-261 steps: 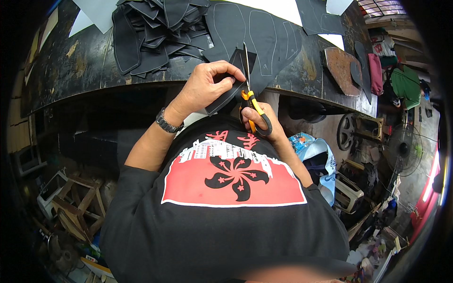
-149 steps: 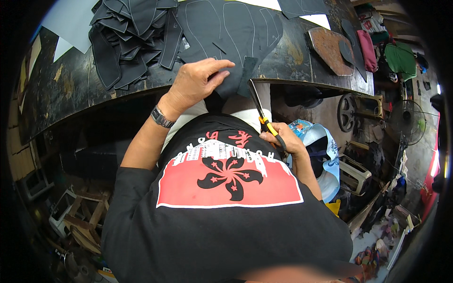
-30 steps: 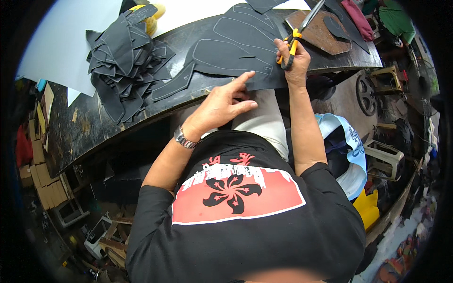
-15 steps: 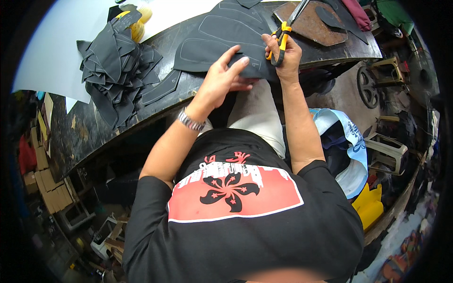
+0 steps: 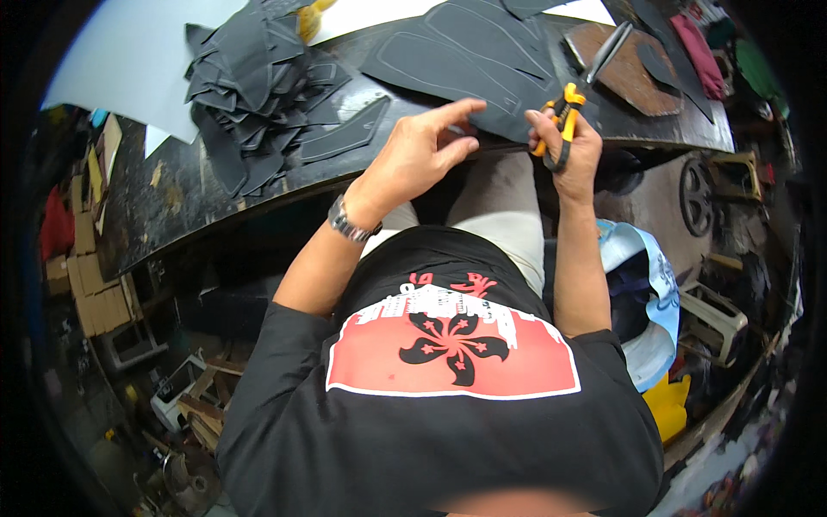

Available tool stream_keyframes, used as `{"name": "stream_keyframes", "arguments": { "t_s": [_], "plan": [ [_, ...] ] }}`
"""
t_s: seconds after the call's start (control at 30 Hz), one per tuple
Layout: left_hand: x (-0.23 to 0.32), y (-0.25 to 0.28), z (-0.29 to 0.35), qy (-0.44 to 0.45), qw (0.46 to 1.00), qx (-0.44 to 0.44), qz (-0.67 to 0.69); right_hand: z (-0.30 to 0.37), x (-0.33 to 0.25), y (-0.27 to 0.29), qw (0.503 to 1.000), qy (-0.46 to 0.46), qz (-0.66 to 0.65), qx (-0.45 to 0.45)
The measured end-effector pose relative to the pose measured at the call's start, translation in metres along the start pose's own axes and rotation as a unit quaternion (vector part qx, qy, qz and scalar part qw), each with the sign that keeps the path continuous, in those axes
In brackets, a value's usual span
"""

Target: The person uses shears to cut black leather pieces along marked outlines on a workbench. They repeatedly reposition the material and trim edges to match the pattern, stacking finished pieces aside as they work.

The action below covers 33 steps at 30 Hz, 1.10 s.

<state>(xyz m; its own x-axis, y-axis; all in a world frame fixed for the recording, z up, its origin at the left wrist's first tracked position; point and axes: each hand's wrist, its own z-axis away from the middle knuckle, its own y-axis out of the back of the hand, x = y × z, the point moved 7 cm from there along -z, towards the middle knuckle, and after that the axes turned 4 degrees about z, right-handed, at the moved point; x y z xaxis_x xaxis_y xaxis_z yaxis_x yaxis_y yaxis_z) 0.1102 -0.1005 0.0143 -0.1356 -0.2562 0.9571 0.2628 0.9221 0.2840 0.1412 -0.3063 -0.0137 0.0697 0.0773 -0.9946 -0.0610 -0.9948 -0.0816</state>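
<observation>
My right hand (image 5: 575, 155) grips a pair of scissors (image 5: 569, 110) by the yellow-and-black handles. Their metal blades point away from me, over a worn brown board (image 5: 624, 73). To the left, my left hand (image 5: 422, 153) is held at the table's front edge, its thumb and fingers apart with nothing between them. In front of both hands lies a dark grey sheet (image 5: 448, 60) marked with pale outlines of curved shapes, its near corner reaching the table edge. I cannot tell whether my left fingertips touch the sheet.
A heap of cut dark pieces (image 5: 250, 73) covers the table's left part, with one separate piece (image 5: 349, 133) beside it. A large white sheet (image 5: 121, 73) lies further left. On the floor at the right stand a light-blue bag (image 5: 659, 336) and a plastic stool (image 5: 715, 323).
The whole view has turned and shifted, so the table sits differently in it. My left hand has drawn back slightly from the sheet. The scissors stay in my right hand.
</observation>
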Motion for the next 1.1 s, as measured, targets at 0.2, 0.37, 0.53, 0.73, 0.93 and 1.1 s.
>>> {"name": "stream_keyframes", "arguments": {
  "t_s": [0.2,0.37,0.53,0.73,0.93,1.1],
  "plan": [
    [0.021,0.093,0.048,-0.054,0.901,0.139,-0.407,-0.006,0.007,0.0,0.999,0.018,-0.02,0.027],
    [-0.006,0.117,0.054,0.057,0.926,0.091,-0.362,-0.006,0.008,-0.001,0.999,0.039,-0.021,0.02],
    [-0.008,0.112,0.042,0.041,0.937,0.024,-0.346,-0.004,0.012,0.004,0.999,0.039,-0.031,0.021],
    [0.037,0.193,0.019,0.049,0.955,0.166,-0.239,-0.003,0.011,0.003,0.998,0.049,-0.033,0.003],
    [0.075,0.2,0.003,-0.113,0.889,0.265,-0.357,-0.002,0.005,-0.002,0.998,0.017,-0.052,0.025],
    [-0.003,0.029,0.008,0.12,0.969,-0.144,0.161,0.031,0.004,-0.001,0.993,-0.078,-0.078,-0.038]
  ]
}}
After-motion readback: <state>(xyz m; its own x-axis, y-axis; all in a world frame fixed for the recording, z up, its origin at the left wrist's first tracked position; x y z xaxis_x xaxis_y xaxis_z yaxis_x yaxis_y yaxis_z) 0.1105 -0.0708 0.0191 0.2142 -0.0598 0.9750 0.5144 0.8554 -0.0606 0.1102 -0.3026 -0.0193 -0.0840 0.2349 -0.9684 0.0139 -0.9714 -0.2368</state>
